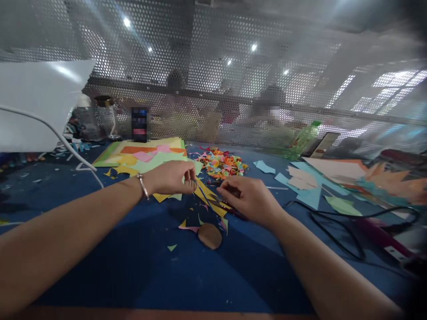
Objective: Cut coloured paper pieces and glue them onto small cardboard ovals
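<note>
In the middle of the blue tabletop my left hand [175, 178], with a bracelet at the wrist, curls its fingers down in a pinch. Whatever lies between those fingertips is too small to make out. A thin blue stick [207, 199] slants from beside them over yellow paper strips [202, 192]. My right hand [248, 199] is closed loosely, thumb toward the strips; a dark red tool [237, 214] shows partly beneath it, and its grip is hidden. Closer to me lies a round brown disc [210, 236] among small paper scraps [188, 227].
Colourful paper curls [223, 163] are heaped behind my hands. Stacked coloured sheets [151, 151] lie left, blue and pink papers [307, 182] right. A black cable [347, 235] and purple-handled tool [380, 238] are at right. A green bottle [303, 138] stands by the perforated screen [213, 53].
</note>
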`<action>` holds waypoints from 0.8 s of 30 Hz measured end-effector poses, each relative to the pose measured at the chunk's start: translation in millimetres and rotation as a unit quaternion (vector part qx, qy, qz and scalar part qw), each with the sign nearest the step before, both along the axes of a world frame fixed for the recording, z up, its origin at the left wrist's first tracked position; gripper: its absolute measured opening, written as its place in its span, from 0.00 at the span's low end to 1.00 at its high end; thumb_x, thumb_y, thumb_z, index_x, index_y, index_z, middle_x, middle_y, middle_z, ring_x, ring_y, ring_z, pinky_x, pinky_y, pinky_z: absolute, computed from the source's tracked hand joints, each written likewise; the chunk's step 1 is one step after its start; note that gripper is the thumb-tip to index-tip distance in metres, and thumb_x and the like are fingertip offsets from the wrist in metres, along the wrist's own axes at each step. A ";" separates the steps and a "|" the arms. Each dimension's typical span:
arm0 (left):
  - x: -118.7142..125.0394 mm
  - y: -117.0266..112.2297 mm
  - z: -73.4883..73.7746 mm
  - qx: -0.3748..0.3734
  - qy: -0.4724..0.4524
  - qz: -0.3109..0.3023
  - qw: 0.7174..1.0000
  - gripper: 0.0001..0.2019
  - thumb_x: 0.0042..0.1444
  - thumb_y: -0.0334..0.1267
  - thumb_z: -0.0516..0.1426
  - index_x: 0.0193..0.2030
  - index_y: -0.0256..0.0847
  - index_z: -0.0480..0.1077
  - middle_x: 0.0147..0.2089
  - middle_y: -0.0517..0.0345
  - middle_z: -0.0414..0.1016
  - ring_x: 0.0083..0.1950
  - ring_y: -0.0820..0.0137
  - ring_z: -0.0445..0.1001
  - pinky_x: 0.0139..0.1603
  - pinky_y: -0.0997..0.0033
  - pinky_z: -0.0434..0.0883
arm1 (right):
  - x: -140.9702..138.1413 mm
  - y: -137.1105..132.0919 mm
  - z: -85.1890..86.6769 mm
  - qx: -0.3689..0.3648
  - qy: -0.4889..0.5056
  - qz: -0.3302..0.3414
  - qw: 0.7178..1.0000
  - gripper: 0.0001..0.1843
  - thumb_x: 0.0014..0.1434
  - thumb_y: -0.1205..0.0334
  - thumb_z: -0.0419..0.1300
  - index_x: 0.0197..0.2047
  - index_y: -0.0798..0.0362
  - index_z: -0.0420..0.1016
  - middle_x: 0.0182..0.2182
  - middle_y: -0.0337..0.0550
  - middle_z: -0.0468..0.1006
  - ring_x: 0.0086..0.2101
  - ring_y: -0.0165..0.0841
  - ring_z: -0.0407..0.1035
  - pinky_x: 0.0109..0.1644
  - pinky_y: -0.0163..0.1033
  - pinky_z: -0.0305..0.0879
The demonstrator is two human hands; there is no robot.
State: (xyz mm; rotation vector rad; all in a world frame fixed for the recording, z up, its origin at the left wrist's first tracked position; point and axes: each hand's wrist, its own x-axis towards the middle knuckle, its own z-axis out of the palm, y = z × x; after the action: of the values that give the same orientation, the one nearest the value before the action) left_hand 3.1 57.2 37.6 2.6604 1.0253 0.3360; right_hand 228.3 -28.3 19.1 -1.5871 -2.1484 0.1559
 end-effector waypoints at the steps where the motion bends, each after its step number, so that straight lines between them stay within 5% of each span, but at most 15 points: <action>1: -3.6 -10.2 1.8 -0.011 0.000 -0.013 1.000 0.12 0.50 0.41 0.59 0.40 0.41 0.72 0.38 0.56 0.78 0.34 0.67 0.73 0.32 0.71 0.62 | 1.1 0.3 1.7 -0.011 -0.017 -0.003 1.000 0.13 0.63 0.55 0.55 0.32 0.52 0.75 0.26 0.40 0.77 0.24 0.29 0.65 0.29 0.35 0.55; 8: -16.2 -54.5 -0.5 -0.019 0.083 -0.007 0.996 0.10 0.47 0.41 0.63 0.37 0.44 0.73 0.35 0.57 0.77 0.33 0.64 0.72 0.29 0.69 0.58 | 9.0 4.0 -0.4 -0.140 -0.179 0.000 0.974 0.07 0.59 0.59 0.59 0.33 0.51 0.76 0.30 0.43 0.79 0.29 0.34 0.70 0.29 0.36 0.52; 15: 21.2 5.1 -5.0 0.078 0.052 -0.012 0.996 0.13 0.55 0.35 0.55 0.46 0.40 0.75 0.51 0.47 0.78 0.54 0.58 0.73 0.52 0.63 0.67 | 3.7 2.1 -2.8 -0.140 -0.199 0.013 0.970 0.05 0.56 0.67 0.58 0.31 0.53 0.75 0.30 0.44 0.79 0.29 0.34 0.70 0.29 0.36 0.51; 19: 39.2 39.5 -16.4 0.057 0.080 -0.019 0.995 0.14 0.46 0.35 0.61 0.42 0.41 0.77 0.45 0.49 0.81 0.48 0.58 0.75 0.49 0.64 0.68 | 0.0 -1.0 -0.4 -0.135 -0.202 0.025 0.970 0.06 0.56 0.66 0.57 0.29 0.53 0.73 0.28 0.43 0.77 0.27 0.32 0.67 0.28 0.36 0.49; 24: 42.5 51.7 -18.2 0.015 0.085 -0.022 0.996 0.07 0.41 0.35 0.62 0.31 0.40 0.77 0.31 0.54 0.80 0.35 0.63 0.74 0.39 0.68 0.67 | 0.7 -2.8 -0.2 -0.143 -0.191 0.036 0.970 0.06 0.56 0.64 0.56 0.27 0.53 0.71 0.26 0.42 0.76 0.26 0.31 0.65 0.28 0.36 0.47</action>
State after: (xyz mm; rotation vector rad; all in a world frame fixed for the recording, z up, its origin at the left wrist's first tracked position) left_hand 45.6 108.9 19.3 2.7726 1.0149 0.1190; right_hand 229.1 -31.2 18.9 -1.8209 -2.5762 0.2035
